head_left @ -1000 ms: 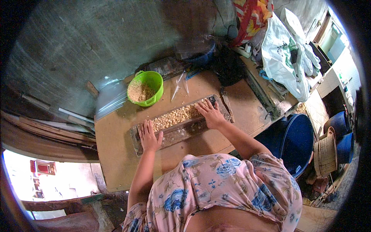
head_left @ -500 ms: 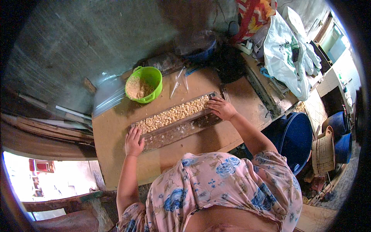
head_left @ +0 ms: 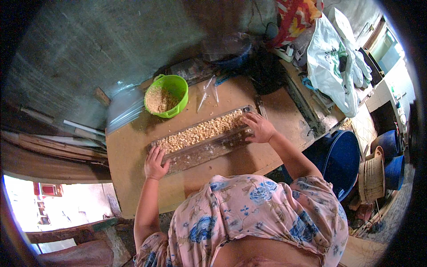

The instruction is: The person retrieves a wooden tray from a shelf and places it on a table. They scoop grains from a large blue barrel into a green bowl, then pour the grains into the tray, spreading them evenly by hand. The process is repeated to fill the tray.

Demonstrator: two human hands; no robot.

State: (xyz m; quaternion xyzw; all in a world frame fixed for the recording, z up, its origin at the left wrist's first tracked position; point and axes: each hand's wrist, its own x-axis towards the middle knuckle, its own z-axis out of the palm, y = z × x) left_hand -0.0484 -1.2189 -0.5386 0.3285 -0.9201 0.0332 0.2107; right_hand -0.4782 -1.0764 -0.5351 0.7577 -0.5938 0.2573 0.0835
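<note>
Fingers (head_left: 155,152) spread and unclenched, laid on rather than clasping: left hand (head_left: 155,164) on the left end of the long wooden tray (head_left: 209,155), right hand (head_left: 261,129) on its right end, thumb lower along the front. Around the tray: tan table (head_left: 129,173) under it, blue drum (head_left: 344,164) off its right, lime-green bowl (head_left: 181,91) behind its left half, pale chopped pieces (head_left: 195,134) inside it. Change: a second ago both hands sat inboard on the pieces, now they're at the tray's ends, so the pieces lie exposed between and look spread lengthwise.
</note>
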